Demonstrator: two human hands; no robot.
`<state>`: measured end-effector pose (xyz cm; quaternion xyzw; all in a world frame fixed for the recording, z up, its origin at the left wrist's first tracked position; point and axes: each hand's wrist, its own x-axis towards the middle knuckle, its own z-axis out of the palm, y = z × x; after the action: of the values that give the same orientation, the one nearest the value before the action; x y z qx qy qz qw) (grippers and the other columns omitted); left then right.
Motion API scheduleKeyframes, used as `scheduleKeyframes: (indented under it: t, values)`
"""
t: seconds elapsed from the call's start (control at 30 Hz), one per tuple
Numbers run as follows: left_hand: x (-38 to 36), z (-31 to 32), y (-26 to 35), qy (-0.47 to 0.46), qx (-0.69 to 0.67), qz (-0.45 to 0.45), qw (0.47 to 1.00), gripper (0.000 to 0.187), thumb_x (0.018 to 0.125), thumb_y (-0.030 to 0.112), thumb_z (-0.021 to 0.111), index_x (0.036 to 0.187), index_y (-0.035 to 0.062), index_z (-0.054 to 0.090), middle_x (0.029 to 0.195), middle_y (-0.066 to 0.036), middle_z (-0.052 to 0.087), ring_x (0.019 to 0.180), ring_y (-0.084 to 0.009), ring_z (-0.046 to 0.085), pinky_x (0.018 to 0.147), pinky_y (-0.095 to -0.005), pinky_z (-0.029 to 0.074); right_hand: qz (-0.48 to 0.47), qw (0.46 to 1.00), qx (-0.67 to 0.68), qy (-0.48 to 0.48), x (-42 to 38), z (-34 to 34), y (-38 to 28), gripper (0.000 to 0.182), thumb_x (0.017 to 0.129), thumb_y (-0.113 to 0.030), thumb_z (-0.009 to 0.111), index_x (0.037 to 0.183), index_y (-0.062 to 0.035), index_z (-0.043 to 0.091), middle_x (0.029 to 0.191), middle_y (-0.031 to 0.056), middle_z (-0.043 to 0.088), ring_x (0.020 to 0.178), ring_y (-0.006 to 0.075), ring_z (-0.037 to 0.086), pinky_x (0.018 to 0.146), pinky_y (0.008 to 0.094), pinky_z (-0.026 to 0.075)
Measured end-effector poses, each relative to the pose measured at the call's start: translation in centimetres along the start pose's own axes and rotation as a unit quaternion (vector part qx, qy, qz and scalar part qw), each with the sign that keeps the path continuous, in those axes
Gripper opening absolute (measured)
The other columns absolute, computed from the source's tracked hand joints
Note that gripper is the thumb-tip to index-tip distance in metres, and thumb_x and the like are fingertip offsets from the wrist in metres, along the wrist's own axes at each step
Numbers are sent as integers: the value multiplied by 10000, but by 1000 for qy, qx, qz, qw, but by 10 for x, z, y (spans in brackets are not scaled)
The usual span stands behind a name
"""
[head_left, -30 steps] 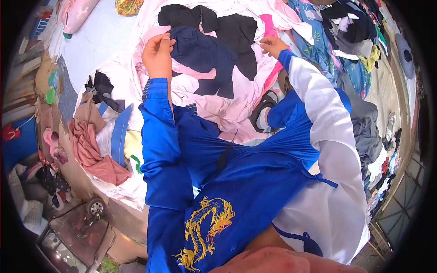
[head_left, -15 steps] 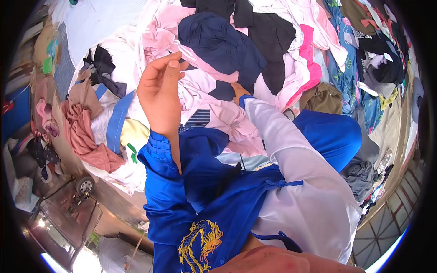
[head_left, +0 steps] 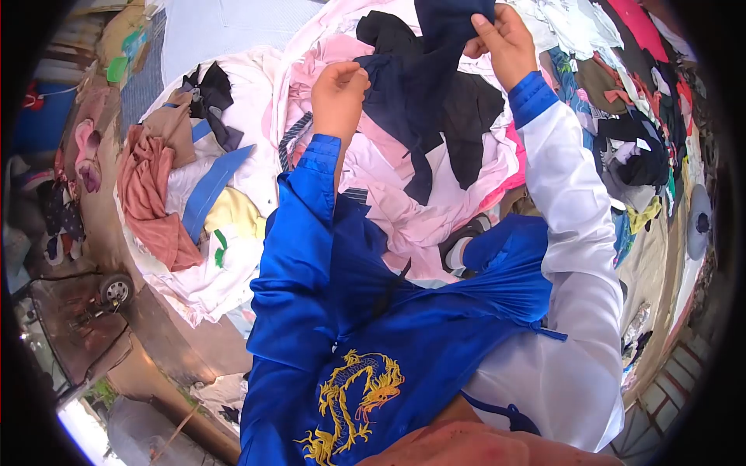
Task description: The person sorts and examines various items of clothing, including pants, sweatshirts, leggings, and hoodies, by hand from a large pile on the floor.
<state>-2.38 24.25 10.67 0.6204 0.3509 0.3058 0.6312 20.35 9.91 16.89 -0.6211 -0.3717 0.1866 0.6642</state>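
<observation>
A navy garment (head_left: 423, 85) is pinched by the left hand (head_left: 338, 89) and the right hand (head_left: 503, 43), stretched between the 2 grips. Below them, pink clothes (head_left: 404, 210) are heaped; a black garment (head_left: 466, 128) lies just beneath the right grip.

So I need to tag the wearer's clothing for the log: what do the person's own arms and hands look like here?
The left arm wears a shiny royal-blue sleeve. The right arm wears a white satin sleeve with a blue cuff. Left hand and right hand are bare, with no gloves. The blue garment front carries a gold embroidered dragon.
</observation>
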Motion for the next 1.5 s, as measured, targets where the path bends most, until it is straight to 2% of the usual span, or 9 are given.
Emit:
scheduleKeyframes:
  t: [0.07,0.3,0.63,1.0,1.13,1.23,1.33,1.43,1.5]
  values:
    - [1,9,-22,-15,87,61,994,445,823,150,721,1198,-30,562,1101,-201,650,960,-247,666,808,-333,530,-97,994,49,-34,-9,-1,-110,194,951,-148,586,1058,14,567,820,81,670,687,144,668,593,233,525]
    - [-35,52,-48,4,383,111,917,878,757,252,742,1453,-17,280,1382,-322,449,1243,-463,478,1048,-442,410,-361,930,27,-58,-46,-45,-318,258,999,-211,526,1152,-5,506,936,131,667,827,237,686,691,287,565]
    - [-54,44,-5,-191,40,-58,979,827,856,335,713,1480,-17,299,1515,-190,357,1388,-294,371,1153,-355,261,-414,899,-5,140,-73,-207,-447,361,984,-234,541,1261,-17,463,1100,153,637,998,292,635,848,344,521]
    - [-26,36,-38,-25,222,283,933,408,808,270,766,1110,28,637,1054,-123,671,987,-259,630,849,-345,483,-329,896,21,298,-44,-297,-442,520,1001,-284,477,1462,-85,340,1311,131,607,1247,365,530,1082,448,407]
    - [-14,30,-44,-28,262,290,920,414,831,270,731,1152,30,628,1108,-141,666,1038,-293,626,889,-372,477,-257,886,-145,358,-58,-357,-403,540,1008,-299,464,1448,-13,336,1297,112,623,1238,278,553,1069,320,404]
    - [-3,25,-48,-14,315,325,892,400,846,264,712,1158,30,626,1123,-141,662,1052,-296,621,905,-377,469,-253,709,-552,358,-59,-478,-390,568,1001,-342,460,1443,-9,334,1331,117,595,1207,293,574,1057,339,430]
    - [6,18,-49,4,384,366,848,386,860,258,693,1164,29,624,1138,-140,659,1066,-299,617,921,-382,462,-231,624,-627,405,-56,-529,-398,544,992,-344,467,1428,-39,356,1363,169,548,1127,362,607,1010,419,480]
    - [12,12,-53,28,469,410,782,374,875,252,673,1169,28,622,1153,-140,655,1080,-302,613,937,-387,455,-354,833,-135,403,-69,-406,-415,460,952,-210,511,1359,-53,364,1259,182,559,1044,411,628,930,492,497]
    - [15,6,-56,42,523,440,729,365,885,248,660,1173,28,621,1163,-139,653,1090,-305,610,948,-391,450,-410,838,-21,360,-77,-323,-427,426,926,-121,541,1313,-63,370,1190,190,567,989,444,642,878,540,509]
